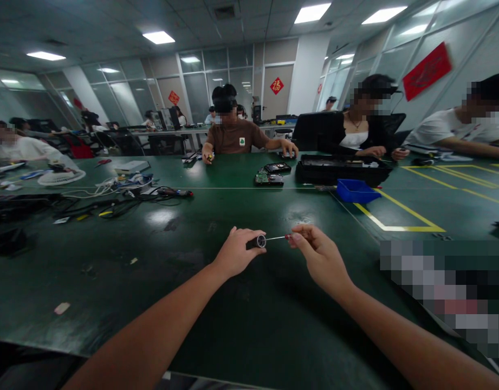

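Note:
My left hand [238,252] is closed around a short dark cylinder [260,241] whose round, pale-rimmed end faces me, with spoke-like parts inside it. What kind of part it is I cannot make out. From the right, my right hand [320,254] grips a screwdriver [277,238] by its red handle, mostly covered by the fingers. The thin metal shaft points left and its tip meets the cylinder's end, or lies just in front of it. Both hands are held above the green table [249,325].
Across the table lie bare hard drives [269,177], a long black casing [342,169] and a blue bin [357,190]. Tangled cables [147,192] spread at the left. Co-workers sit opposite and at the sides. Yellow tape lines mark the table at right.

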A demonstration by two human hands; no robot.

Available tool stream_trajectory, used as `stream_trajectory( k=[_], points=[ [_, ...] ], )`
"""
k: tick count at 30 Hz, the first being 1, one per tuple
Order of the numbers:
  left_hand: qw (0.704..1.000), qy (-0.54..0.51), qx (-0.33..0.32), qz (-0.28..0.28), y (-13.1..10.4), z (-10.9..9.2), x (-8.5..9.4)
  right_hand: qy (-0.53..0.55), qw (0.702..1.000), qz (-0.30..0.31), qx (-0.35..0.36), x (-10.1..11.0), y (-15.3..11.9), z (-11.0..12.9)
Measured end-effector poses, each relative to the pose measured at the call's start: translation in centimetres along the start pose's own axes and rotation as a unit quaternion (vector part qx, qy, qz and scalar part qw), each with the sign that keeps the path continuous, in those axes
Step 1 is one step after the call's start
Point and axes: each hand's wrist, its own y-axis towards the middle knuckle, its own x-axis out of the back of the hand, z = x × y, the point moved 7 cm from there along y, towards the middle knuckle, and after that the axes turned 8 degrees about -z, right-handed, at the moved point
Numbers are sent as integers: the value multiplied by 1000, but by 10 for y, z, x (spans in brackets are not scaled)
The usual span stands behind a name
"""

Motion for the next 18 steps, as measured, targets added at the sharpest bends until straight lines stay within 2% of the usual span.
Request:
stream_trajectory(
  k=[2, 4, 6, 10, 14, 18],
  points=[
    [1000, -1, -6, 4, 1, 1, -1, 85, 995, -7, -51, -2, 3, -8],
    [1000, 3, -10, 5, 1, 1, -1, 187, 975, -20, -117, -3, 6, -19],
    [1000, 8, -6, 4, 2, 1, -1, 229, 964, -25, -136, -3, 9, -24],
    [1000, 10, -3, 6, 1, -1, -2, 160, 983, -31, -81, 2, 9, -21],
    [1000, 16, -10, -3, 1, -2, -1, 37, 999, 9, 4, 0, 6, -10],
    [1000, 26, -7, -13, 2, 0, 2, 25, 998, 48, 14, -6, 2, -8]
  ],
)
